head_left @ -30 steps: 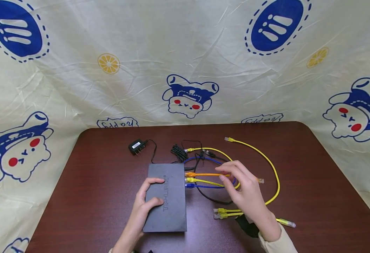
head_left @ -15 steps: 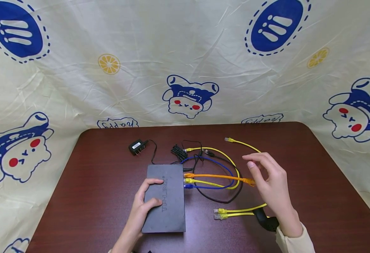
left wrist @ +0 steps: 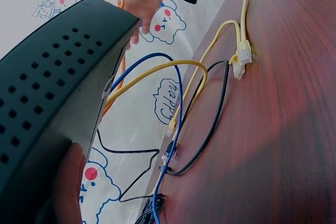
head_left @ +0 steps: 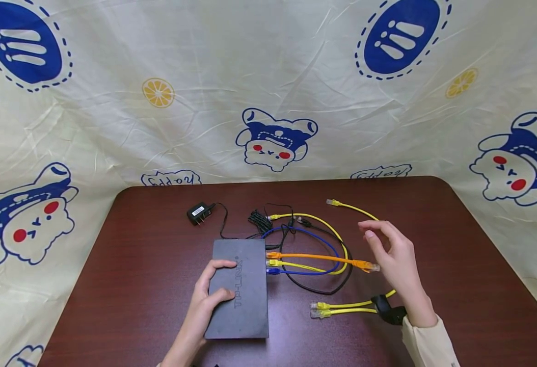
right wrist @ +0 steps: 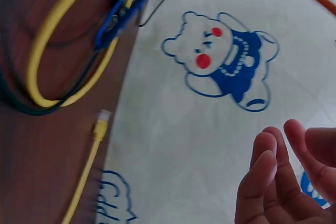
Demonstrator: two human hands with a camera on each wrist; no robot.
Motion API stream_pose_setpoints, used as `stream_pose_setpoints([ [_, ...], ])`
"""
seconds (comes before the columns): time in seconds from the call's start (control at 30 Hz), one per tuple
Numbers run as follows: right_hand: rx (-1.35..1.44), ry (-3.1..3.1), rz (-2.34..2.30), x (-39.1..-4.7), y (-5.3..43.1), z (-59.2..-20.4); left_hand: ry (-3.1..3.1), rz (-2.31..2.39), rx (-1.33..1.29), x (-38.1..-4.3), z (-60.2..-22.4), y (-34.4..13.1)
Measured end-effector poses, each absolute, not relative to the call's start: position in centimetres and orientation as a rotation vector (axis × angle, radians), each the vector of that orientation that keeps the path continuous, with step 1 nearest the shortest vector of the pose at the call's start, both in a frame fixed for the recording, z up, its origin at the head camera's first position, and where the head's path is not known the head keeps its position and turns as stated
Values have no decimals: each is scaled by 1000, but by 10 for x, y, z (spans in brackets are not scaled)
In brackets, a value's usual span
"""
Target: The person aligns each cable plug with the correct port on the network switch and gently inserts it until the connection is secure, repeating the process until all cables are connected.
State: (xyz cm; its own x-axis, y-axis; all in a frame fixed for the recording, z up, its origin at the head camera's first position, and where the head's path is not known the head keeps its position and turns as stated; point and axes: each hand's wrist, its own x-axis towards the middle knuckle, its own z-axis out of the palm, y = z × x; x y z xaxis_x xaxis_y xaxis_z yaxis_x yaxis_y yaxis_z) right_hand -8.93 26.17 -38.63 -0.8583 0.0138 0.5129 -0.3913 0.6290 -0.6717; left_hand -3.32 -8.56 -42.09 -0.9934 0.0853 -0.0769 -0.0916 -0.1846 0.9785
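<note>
My left hand [head_left: 206,295] grips the left side of a dark grey TP-LINK network switch [head_left: 252,321], thumb and a finger on its top face. In the left wrist view, the vented side of the switch [left wrist: 58,72] is raised above the table. An orange network cable [head_left: 314,256], a yellow cable [head_left: 296,264] and a blue cable [head_left: 300,272] run from its right side. The orange cable's free plug [head_left: 375,267] points right. Just beside that plug hovers my right hand [head_left: 399,260], fingers loosely bent with nothing between them, as the right wrist view also shows.
A black power adapter [head_left: 198,213] lies at the back left of the brown table [head_left: 135,285]. Behind the switch is a bundled black cord [head_left: 260,221]. Yellow cable plugs [head_left: 321,310] lie at front right; another yellow cable end [head_left: 334,203] lies farther back. A patterned cloth [head_left: 204,137] hangs behind.
My right hand has moved right, away from the orange cable, leaving its plug end exposed. The left hand and switch have shifted very slightly left.
</note>
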Motion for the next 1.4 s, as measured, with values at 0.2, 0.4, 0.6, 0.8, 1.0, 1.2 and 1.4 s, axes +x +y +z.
stream_pose_setpoints([
  [0.2, 268, -2443, 1140, -99, 264, -402, 1941, 2316, -16, -33, -420, -87],
  [0.4, 286, -2485, 1151, -105, 261, -414, 1944, 2315, -10, -32, -420, -87],
  [0.6, 315, -2549, 1124, -110, 256, -424, 1937, 2326, -8, -32, -420, -87],
  [0.8, 303, -2636, 1128, -117, 254, -434, 1937, 2326, -6, -31, -421, -87],
  [1.0, 285, -2703, 1141, -125, 254, -442, 1948, 2319, -1, -31, -422, -87],
  [1.2, 254, -2771, 1140, -130, 254, -449, 1949, 2323, 5, -30, -423, -87],
  [1.4, 226, -2810, 1153, -132, 255, -456, 1936, 2329, 4, -30, -423, -86],
])
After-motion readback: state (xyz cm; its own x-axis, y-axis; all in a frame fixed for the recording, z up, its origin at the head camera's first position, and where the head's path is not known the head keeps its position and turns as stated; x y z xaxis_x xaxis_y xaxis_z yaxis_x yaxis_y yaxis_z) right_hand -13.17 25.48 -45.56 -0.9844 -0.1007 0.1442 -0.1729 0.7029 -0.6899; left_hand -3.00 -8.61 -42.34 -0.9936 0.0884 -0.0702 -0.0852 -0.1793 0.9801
